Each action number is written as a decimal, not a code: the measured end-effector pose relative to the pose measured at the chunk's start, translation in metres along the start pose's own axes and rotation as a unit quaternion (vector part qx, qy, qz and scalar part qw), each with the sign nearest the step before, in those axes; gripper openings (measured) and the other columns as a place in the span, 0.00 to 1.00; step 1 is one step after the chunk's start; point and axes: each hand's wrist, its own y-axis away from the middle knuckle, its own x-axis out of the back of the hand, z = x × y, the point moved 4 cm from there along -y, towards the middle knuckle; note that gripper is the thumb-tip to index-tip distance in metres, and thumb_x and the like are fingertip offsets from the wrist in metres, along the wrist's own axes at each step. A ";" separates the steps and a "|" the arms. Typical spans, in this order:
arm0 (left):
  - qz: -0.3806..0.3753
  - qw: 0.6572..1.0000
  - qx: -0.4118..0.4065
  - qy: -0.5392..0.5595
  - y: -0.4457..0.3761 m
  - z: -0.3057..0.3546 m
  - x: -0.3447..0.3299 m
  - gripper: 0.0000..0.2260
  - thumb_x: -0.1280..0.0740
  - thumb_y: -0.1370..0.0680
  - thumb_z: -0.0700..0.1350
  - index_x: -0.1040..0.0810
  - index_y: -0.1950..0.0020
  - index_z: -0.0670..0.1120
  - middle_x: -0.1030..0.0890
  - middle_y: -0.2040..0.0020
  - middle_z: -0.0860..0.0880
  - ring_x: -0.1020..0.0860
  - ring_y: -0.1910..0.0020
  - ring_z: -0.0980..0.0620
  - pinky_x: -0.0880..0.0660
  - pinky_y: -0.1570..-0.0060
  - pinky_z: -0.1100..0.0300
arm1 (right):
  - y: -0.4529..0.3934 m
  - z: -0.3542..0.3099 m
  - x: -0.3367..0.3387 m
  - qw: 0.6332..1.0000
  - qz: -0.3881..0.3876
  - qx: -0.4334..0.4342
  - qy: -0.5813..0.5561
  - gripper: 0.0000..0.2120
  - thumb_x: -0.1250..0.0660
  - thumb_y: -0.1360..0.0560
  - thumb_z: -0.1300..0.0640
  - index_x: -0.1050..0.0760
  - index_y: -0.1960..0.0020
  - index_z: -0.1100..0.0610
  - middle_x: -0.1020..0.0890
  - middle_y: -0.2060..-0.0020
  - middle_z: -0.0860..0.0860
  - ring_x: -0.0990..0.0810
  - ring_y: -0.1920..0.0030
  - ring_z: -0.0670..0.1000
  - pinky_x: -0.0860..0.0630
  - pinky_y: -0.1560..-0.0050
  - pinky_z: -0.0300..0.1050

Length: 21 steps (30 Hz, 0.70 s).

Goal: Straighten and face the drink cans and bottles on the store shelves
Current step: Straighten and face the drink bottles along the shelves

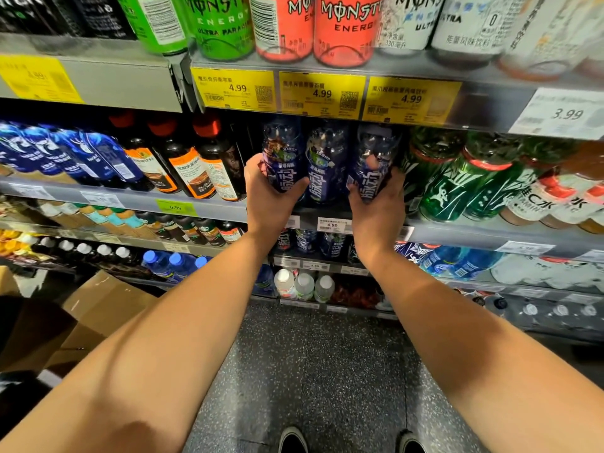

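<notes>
Three dark purple drink bottles stand side by side at the front of the middle shelf. My left hand is wrapped around the lower part of the left purple bottle. My right hand grips the lower part of the right purple bottle. The middle purple bottle stands untouched between my hands, its white label lettering facing me.
Green bottles stand right of my right hand, dark bottles with orange labels left of my left hand. Energy drink cans line the shelf above. Cardboard boxes sit on the floor at lower left.
</notes>
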 end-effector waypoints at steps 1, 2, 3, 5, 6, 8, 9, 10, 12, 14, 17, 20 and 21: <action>-0.002 1.000 0.009 -0.003 0.002 0.002 -0.002 0.35 0.20 0.36 0.57 0.33 0.35 0.56 0.29 0.38 0.47 0.25 0.38 0.46 0.25 0.38 0.48 | 0.000 0.000 0.000 1.000 0.001 0.001 0.005 0.35 0.31 0.24 0.45 0.41 0.26 0.60 0.24 0.34 0.58 0.22 0.38 0.59 0.23 0.42 0.49; -0.001 1.000 0.019 -0.014 0.005 0.003 -0.005 0.39 0.19 0.38 0.57 0.34 0.33 0.51 0.30 0.37 0.48 0.26 0.37 0.47 0.26 0.37 0.50 | 0.000 0.000 -0.001 1.000 0.002 0.003 0.012 0.35 0.31 0.24 0.45 0.41 0.25 0.60 0.24 0.34 0.58 0.22 0.38 0.59 0.23 0.42 0.49; 0.005 0.999 0.029 -0.032 0.008 0.005 -0.008 0.43 0.18 0.39 0.57 0.35 0.31 0.47 0.31 0.37 0.49 0.27 0.36 0.47 0.27 0.36 0.53 | -0.001 0.000 -0.001 1.000 0.002 0.004 0.018 0.36 0.31 0.24 0.44 0.41 0.25 0.60 0.24 0.34 0.58 0.22 0.38 0.59 0.23 0.42 0.49; 0.023 0.997 0.052 -0.060 0.012 0.009 -0.011 0.48 0.19 0.40 0.60 0.37 0.29 0.44 0.32 0.36 0.48 0.29 0.35 0.48 0.28 0.36 0.53 | -0.002 0.000 -0.002 1.000 0.001 0.003 0.027 0.35 0.32 0.23 0.44 0.41 0.25 0.61 0.25 0.33 0.58 0.23 0.37 0.59 0.24 0.43 0.48; 0.029 0.995 0.057 -0.070 0.014 0.011 -0.011 0.49 0.19 0.40 0.61 0.38 0.29 0.44 0.31 0.35 0.47 0.30 0.34 0.47 0.28 0.35 0.51 | -0.002 0.000 -0.002 0.999 0.001 0.003 0.033 0.35 0.32 0.23 0.44 0.41 0.25 0.61 0.25 0.33 0.58 0.23 0.37 0.59 0.25 0.43 0.47; 0.034 0.994 0.058 -0.090 0.017 0.014 -0.013 0.50 0.20 0.40 0.63 0.39 0.28 0.42 0.31 0.34 0.44 0.31 0.32 0.45 0.29 0.34 0.48 | -0.003 -0.001 -0.001 0.999 0.002 -0.002 0.045 0.36 0.32 0.23 0.44 0.42 0.24 0.60 0.25 0.32 0.58 0.22 0.37 0.59 0.25 0.44 0.48; 0.033 0.993 0.061 -0.101 0.018 0.017 -0.014 0.51 0.20 0.40 0.63 0.40 0.27 0.41 0.32 0.33 0.43 0.33 0.31 0.44 0.31 0.32 0.48 | -0.003 -0.002 -0.002 0.999 0.000 -0.006 0.050 0.36 0.32 0.23 0.43 0.42 0.24 0.60 0.25 0.32 0.58 0.22 0.38 0.60 0.24 0.44 0.49; 0.032 0.991 0.067 -0.111 0.018 0.018 -0.014 0.52 0.21 0.40 0.63 0.40 0.26 0.40 0.32 0.32 0.42 0.34 0.30 0.43 0.33 0.31 0.49 | -0.003 -0.002 -0.002 0.998 0.000 -0.011 0.054 0.36 0.32 0.23 0.43 0.43 0.24 0.59 0.25 0.32 0.58 0.22 0.38 0.60 0.24 0.45 0.50; 0.026 0.990 0.077 -0.117 0.018 0.020 -0.015 0.53 0.21 0.39 0.64 0.42 0.26 0.39 0.33 0.31 0.42 0.35 0.29 0.43 0.35 0.29 0.50 | -0.004 -0.004 -0.001 0.998 0.007 -0.019 0.059 0.36 0.32 0.23 0.44 0.41 0.24 0.60 0.25 0.33 0.59 0.21 0.40 0.60 0.24 0.47 0.49; 0.019 0.991 0.075 -0.105 0.016 0.020 -0.015 0.54 0.20 0.39 0.63 0.42 0.25 0.39 0.33 0.31 0.42 0.35 0.28 0.43 0.35 0.29 0.50 | -0.004 -0.005 0.000 0.997 0.020 -0.025 0.065 0.35 0.31 0.24 0.45 0.40 0.25 0.61 0.24 0.34 0.59 0.20 0.42 0.61 0.24 0.51 0.48; 0.005 0.992 0.073 -0.100 0.013 0.018 -0.015 0.54 0.20 0.39 0.62 0.43 0.24 0.41 0.33 0.30 0.43 0.36 0.27 0.44 0.36 0.28 0.50 | -0.001 -0.008 -0.001 0.997 0.033 -0.028 0.071 0.34 0.31 0.24 0.46 0.39 0.26 0.62 0.25 0.33 0.58 0.20 0.43 0.61 0.27 0.57 0.47; -0.002 0.992 0.079 -0.104 0.013 0.019 -0.016 0.54 0.20 0.39 0.63 0.44 0.24 0.41 0.34 0.29 0.43 0.37 0.27 0.43 0.37 0.27 0.49 | -0.001 -0.008 -0.002 0.997 0.037 -0.030 0.067 0.34 0.31 0.25 0.47 0.38 0.27 0.62 0.25 0.34 0.58 0.20 0.43 0.60 0.25 0.55 0.49; -0.004 0.992 0.079 -0.102 0.013 0.019 -0.015 0.54 0.20 0.38 0.63 0.44 0.24 0.41 0.34 0.29 0.43 0.37 0.27 0.44 0.37 0.27 0.49 | -0.002 -0.007 -0.001 0.997 0.036 -0.034 0.063 0.34 0.30 0.25 0.47 0.38 0.27 0.62 0.25 0.34 0.58 0.20 0.44 0.60 0.25 0.54 0.49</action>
